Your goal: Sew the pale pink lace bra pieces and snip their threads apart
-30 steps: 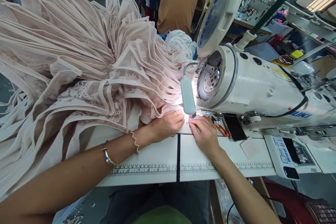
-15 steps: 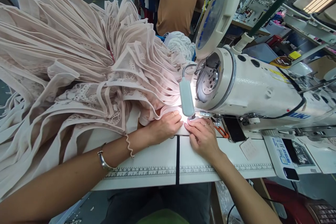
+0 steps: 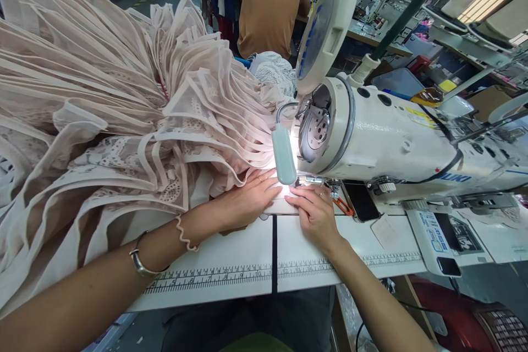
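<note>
At the centre of the frame, the left hand (image 3: 247,198) and the right hand (image 3: 314,213) lie flat, fingers pressing the pink fabric piece (image 3: 277,193) under the sewing machine (image 3: 371,137) head, beside the lamp (image 3: 284,155). A big fabric pile (image 3: 103,110) fills the left.

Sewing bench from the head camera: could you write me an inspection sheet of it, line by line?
Surface: white table with printed ruler strips along the near edge and a dark seam down the middle.
Job's things: pink fabric piece lies flat under the sewing machine; a big fanned stack of pink lace pieces fills the left.
Clutter: orange snips, dark phone, paper tag.
Hands: left hand and right hand both rest flat on the fabric near the lamp.
Cables: black cable runs along the machine body.
Surroundings: a person in a brown top sits at the next bench, back turned.
</note>
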Tool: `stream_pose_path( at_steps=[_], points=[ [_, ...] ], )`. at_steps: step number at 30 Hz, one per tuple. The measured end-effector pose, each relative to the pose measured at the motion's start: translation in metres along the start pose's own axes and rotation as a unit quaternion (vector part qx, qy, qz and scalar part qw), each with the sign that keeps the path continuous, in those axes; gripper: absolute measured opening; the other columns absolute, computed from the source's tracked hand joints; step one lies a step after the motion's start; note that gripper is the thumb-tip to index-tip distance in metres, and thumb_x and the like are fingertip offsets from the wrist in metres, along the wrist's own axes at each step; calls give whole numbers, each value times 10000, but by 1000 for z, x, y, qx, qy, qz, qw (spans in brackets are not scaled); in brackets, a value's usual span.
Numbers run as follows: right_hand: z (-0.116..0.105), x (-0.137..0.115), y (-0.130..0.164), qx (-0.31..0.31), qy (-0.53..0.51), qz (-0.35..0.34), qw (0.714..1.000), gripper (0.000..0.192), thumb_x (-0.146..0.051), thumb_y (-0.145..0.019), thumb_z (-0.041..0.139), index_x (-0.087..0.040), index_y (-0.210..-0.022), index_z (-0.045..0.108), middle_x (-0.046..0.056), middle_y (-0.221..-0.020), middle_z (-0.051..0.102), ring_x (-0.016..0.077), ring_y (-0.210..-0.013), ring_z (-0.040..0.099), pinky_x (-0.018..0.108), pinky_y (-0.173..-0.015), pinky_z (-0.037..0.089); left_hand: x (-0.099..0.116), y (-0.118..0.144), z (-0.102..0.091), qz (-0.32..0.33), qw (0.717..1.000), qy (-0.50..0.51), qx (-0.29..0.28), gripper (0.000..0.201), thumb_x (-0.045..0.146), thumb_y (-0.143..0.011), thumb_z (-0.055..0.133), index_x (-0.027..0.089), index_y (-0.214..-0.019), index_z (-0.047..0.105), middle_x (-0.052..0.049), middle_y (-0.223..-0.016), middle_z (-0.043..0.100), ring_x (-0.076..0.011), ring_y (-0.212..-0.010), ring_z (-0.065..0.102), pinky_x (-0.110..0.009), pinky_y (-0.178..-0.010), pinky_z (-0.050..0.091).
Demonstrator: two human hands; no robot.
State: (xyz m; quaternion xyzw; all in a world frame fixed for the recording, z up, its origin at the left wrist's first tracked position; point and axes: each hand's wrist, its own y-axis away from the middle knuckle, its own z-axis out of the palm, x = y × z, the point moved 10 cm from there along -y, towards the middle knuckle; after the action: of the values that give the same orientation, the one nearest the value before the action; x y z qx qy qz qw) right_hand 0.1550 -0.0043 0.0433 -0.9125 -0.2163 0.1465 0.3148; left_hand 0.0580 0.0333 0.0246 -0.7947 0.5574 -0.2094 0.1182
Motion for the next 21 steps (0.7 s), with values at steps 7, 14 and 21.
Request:
stream_pose_path(
  at_steps=[7,14,21],
  points=[
    [6,2,1,-22,0,-5,1000,361,-24,-875,441,-237,-931,727,9,-1023,751,175,-987,655,346,-887,501,-2,0,0,-5,1000,-3,-2,265,17,-897,421,138,-1116,509,-172,-1283,553,-297,-1324,410,-448,-1008,423],
    [16,7,2,-72,17,8,997,378,-21,-867,416,-206,-1012,712,35,-1086,734,183,-1034,632,318,-889,478,-8,-6,1,-29,1000,9,4,211,98,-954,423,153,-1138,508,-139,-1282,542,-266,-1257,461,-433,-1013,422],
    [31,12,2,-163,95,17,982,416,-50,-865,405,-213,-1137,674,68,-1172,688,235,-986,613,376,-854,478,-18,-9,1,-76,997,34,1,132,136,-945,458,168,-1048,534,-103,-1180,581,-256,-1146,525,-441,-985,447]
  ],
)
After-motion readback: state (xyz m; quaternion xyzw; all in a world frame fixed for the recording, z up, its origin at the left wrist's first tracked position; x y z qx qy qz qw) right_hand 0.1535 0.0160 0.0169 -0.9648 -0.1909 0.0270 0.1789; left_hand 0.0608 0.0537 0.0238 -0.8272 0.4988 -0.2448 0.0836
